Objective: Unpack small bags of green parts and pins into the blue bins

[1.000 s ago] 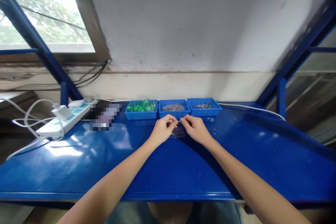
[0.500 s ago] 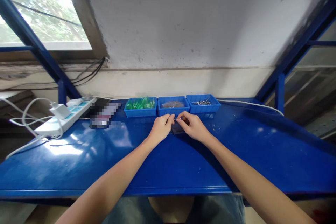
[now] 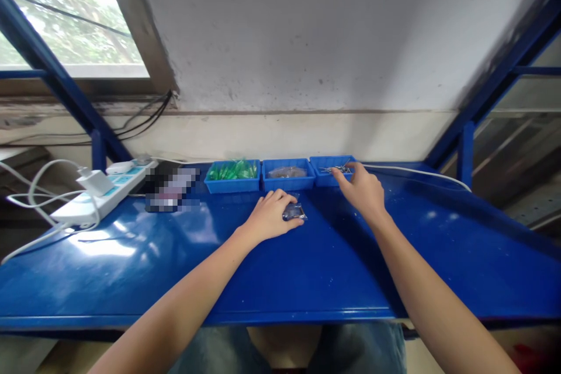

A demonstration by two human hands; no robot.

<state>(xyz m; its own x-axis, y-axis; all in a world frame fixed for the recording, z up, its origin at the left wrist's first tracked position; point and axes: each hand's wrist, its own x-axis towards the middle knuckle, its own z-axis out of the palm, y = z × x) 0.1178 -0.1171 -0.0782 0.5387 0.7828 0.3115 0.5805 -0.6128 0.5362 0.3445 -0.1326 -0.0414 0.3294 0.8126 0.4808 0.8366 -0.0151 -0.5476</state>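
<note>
My left hand (image 3: 272, 215) rests on the blue table, its thumb and fingers around a small clear plastic bag (image 3: 294, 211) that lies on the tabletop. Over the right blue bin (image 3: 329, 181), my right hand (image 3: 363, 188) has thumb and forefinger apart at the thin metal pieces (image 3: 333, 169); whether it touches one cannot be made out. The middle blue bin (image 3: 288, 182) holds clear bags, and green pieces (image 3: 234, 170) fill the left blue bin (image 3: 232, 186).
A white power strip (image 3: 105, 193) with plugs and looping cables lies at the left. Beside it is a blurred phone (image 3: 172, 190). A white cable (image 3: 416, 172) runs along the table's back right, below the wall. Blue frame bars rise at both sides.
My hands have parted. The right moved right and forward to the right bin; the left opened and came down around the small bag. The thin piece between them no longer shows there.
</note>
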